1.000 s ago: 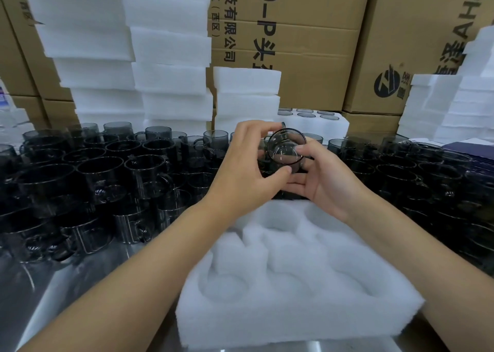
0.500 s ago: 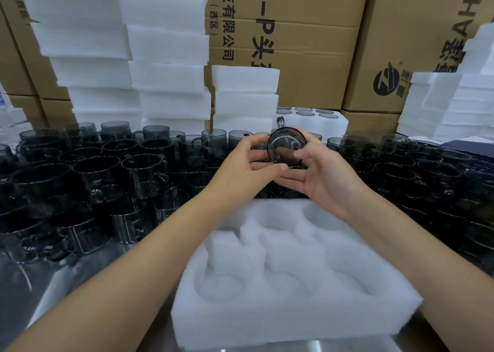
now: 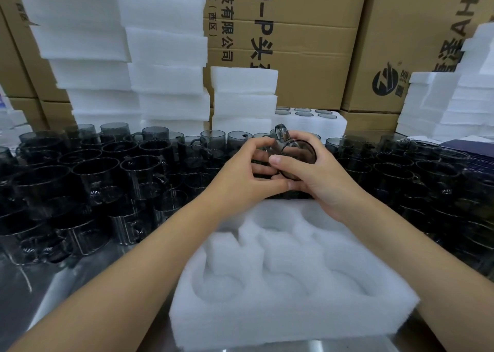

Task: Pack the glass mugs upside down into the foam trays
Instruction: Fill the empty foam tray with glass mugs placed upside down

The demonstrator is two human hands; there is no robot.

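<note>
Both hands hold one smoky grey glass mug (image 3: 299, 155) in the air just past the far edge of the white foam tray (image 3: 267, 322). The right hand (image 3: 318, 180) wraps the mug's body from the right, with its thumb laid across the near round face. The left hand (image 3: 248, 172) curls in from the left, fingertips pinching the mug's side.

The mug lies on its side: its long axis runs roughly toward the camera and its loop handle sticks up and away. I cannot tell whether the round end facing the camera is the mouth or the base.

The tray's pockets lie below the mug and nearer the person, so the coming move is probably a tip to mouth-down and then a short drop toward the body. The right hand has the fuller grip and seems the one to carry it.

The glass is smooth, hard and translucent. The foam is soft and fibrous, its round pockets joined by notches. The visible pockets are unfilled.

The tray sits at the near edge of the steel desk (image 3: 66, 285). Loose grey glass mugs (image 3: 93, 175) crowd the desk's left and right sides.
</note>
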